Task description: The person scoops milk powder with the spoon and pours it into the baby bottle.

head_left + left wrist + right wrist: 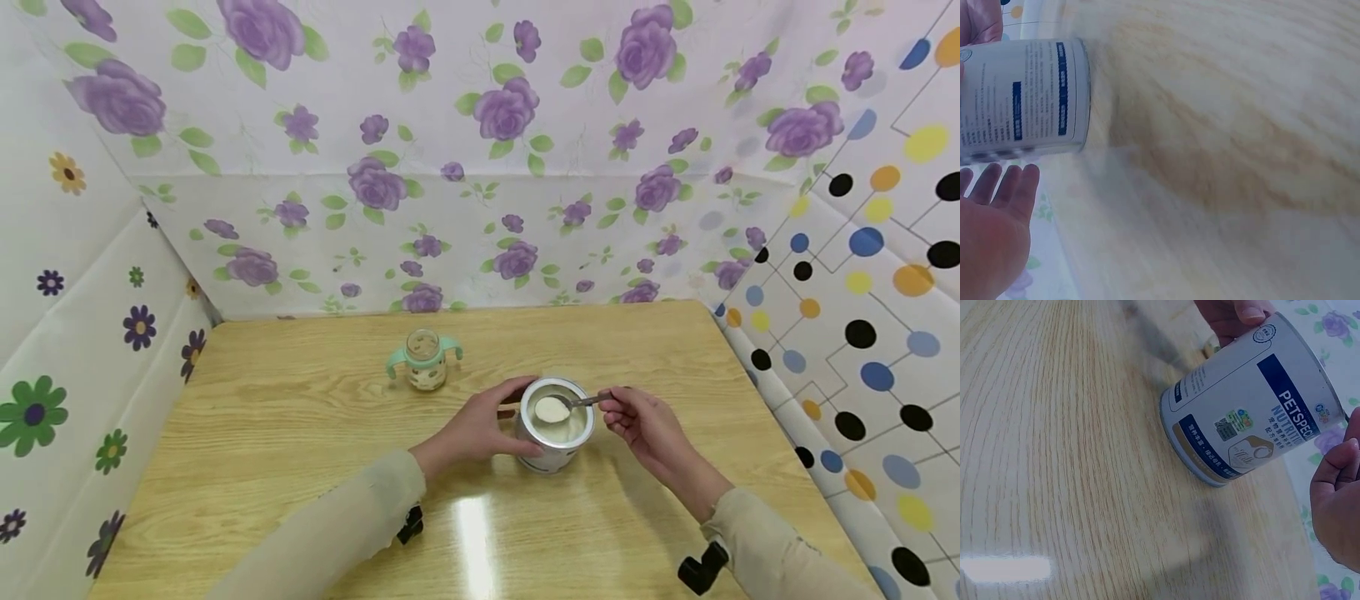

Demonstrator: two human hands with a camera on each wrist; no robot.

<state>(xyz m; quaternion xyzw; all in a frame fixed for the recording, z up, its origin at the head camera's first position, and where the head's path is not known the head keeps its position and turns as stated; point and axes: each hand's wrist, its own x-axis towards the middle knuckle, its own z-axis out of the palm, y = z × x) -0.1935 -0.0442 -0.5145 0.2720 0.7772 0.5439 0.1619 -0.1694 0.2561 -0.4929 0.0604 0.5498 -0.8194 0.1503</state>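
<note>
Head view: your right hand (pixel 648 429) pinches a spoon (pixel 589 401) of pale powder (pixel 552 409) at the mouth of an open can (pixel 551 460); your left hand (pixel 476 427) grasps the can; a handled bottle (pixel 426 373) stands apart. Left wrist view: printed text covers the can's side. Right wrist view: the can stands on the table (pixel 1085 456).

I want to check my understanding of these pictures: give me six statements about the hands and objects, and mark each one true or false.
1. The right hand holds a spoon by its handle. True.
2. The spoon is empty. False: it carries pale powder.
3. The left hand is curled around the can. True.
4. A lid covers the can. False: its top is open.
5. A jar stands farther back, left of the can. True.
6. The jar has one handle. False: it has two.
</note>
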